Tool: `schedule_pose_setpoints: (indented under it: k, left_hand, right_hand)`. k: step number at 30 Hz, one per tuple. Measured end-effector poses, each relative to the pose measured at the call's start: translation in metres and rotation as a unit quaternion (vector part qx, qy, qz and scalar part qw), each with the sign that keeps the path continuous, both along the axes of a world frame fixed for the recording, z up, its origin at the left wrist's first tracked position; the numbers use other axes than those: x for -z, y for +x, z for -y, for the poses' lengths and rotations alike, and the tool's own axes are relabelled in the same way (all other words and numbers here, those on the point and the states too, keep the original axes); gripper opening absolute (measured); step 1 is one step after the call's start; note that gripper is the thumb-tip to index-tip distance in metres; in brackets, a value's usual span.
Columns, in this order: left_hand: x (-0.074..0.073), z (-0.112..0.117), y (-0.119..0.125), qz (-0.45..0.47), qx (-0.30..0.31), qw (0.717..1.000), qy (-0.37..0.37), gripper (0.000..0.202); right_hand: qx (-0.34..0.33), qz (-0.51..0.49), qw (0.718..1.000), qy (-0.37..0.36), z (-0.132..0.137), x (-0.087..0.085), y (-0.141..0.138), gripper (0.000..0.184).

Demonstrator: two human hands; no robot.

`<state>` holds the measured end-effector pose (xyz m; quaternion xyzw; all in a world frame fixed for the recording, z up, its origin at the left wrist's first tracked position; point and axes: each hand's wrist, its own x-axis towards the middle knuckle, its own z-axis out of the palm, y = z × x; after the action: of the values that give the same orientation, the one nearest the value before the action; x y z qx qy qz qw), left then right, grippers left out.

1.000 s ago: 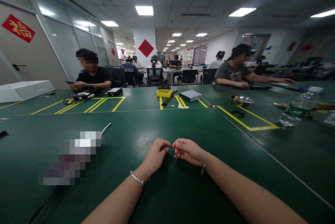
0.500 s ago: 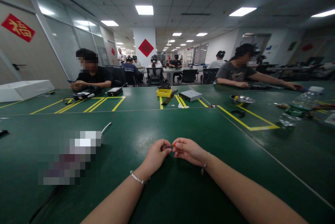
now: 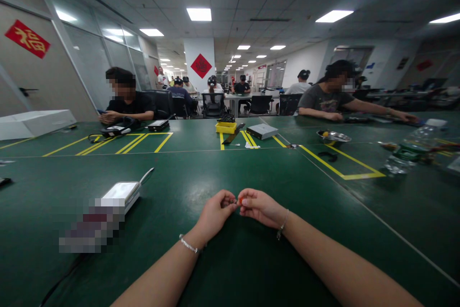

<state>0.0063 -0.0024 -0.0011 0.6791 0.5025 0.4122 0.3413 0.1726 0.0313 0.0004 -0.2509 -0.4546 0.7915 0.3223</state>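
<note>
My left hand and my right hand meet fingertip to fingertip, just above the green table. Between the thumb and fingers of my right hand is a small orange-red piece, too small to tell its kind. The fingers of my left hand are curled with the thumb pressed against them. Something tiny and dark seems to be at their tips, largely hidden. Each wrist wears a bracelet.
At left lies a phone-like device with a lit screen and a cable. Farther back are a yellow bin, a grey box, a metal bowl and a plastic bottle. Two people sit across the table.
My hands have come slightly closer, so the fingertips now nearly touch or touch. The orange-red piece shows more between them.
</note>
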Motion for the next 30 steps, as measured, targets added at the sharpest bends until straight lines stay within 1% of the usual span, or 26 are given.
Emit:
schedule_pose_setpoints:
  k: [4, 7, 10, 16, 19, 25, 30]
  left_hand:
    - [-0.0036, 0.0031, 0.0009, -0.031, 0.022, 0.999, 0.007, 0.018]
    - [-0.0051, 0.0043, 0.0009, -0.028, 0.026, 0.999, 0.011, 0.019]
    - [-0.0042, 0.0036, 0.0002, -0.022, 0.016, 1.0, 0.008, 0.02]
    - [-0.0021, 0.0028, 0.0001, -0.021, 0.034, 0.999, 0.005, 0.017]
    - [-0.0021, 0.0027, 0.0005, -0.026, 0.024, 0.999, 0.007, 0.017]
    - [-0.0012, 0.0009, -0.0007, -0.021, -0.026, 0.999, 0.034, 0.018]
    - [0.0007, -0.0014, -0.0018, -0.03, -0.034, 0.997, 0.067, 0.012]
  right_hand:
    - [0.006, 0.003, 1.0, -0.003, -0.001, 0.0012, -0.0008, 0.019]
    - [0.006, 0.004, 1.0, -0.004, -0.0002, -0.0007, -0.0015, 0.02]
    - [0.007, 0.006, 1.0, -0.005, 0.0013, -0.0036, -0.0023, 0.02]
    - [0.013, 0.001, 1.0, -0.003, 0.0013, -0.0028, -0.0025, 0.02]
    - [0.009, 0.0, 1.0, -0.001, 0.0004, -0.0004, -0.0013, 0.021]
    - [-0.001, 0.006, 1.0, 0.003, -0.0002, -0.0001, 0.0003, 0.023]
    - [0.006, 0.011, 1.0, -0.001, 0.0001, -0.001, -0.0017, 0.02]
